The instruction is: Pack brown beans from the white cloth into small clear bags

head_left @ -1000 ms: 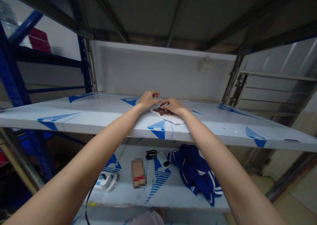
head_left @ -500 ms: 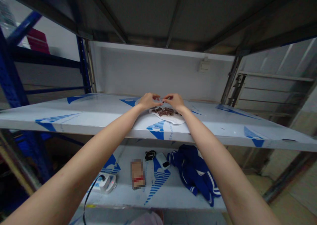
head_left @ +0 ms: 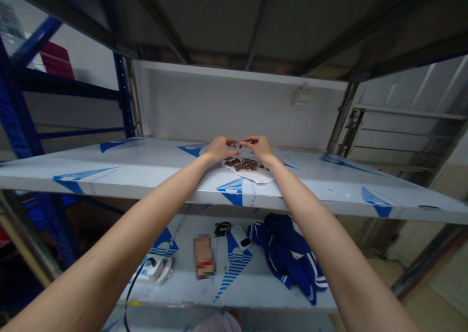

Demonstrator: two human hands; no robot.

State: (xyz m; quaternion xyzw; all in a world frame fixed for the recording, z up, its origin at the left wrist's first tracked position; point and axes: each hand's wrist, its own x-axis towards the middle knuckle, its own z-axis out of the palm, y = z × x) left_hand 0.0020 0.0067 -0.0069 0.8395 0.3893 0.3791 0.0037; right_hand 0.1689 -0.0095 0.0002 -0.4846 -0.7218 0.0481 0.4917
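Observation:
Both of my hands are over the upper shelf, just behind a heap of small dark-brown pieces [head_left: 244,165] lying on a white cloth or bag [head_left: 260,177]. My left hand [head_left: 219,148] has its thumb and fingers apart, with nothing visible between them. My right hand [head_left: 259,147] pinches a small dark piece [head_left: 240,145] between thumb and fingertips, close to the left fingertips. What kind of pieces they are is too small to tell. Something pale and reddish shows behind the fingers, mostly hidden.
The upper shelf [head_left: 124,176] has film with blue print. Below, a lower shelf [head_left: 179,293] holds a power strip [head_left: 155,272], a blurred-out phone-shaped object [head_left: 204,256], a black cable bundle [head_left: 222,228], a pale device [head_left: 240,236] and a blue garment [head_left: 285,251]. A metal shelf hangs overhead.
My right hand has raised the small dark piece slightly. The left thumb and fingertips, near that piece before, are now apart from it. The heap looks unchanged.

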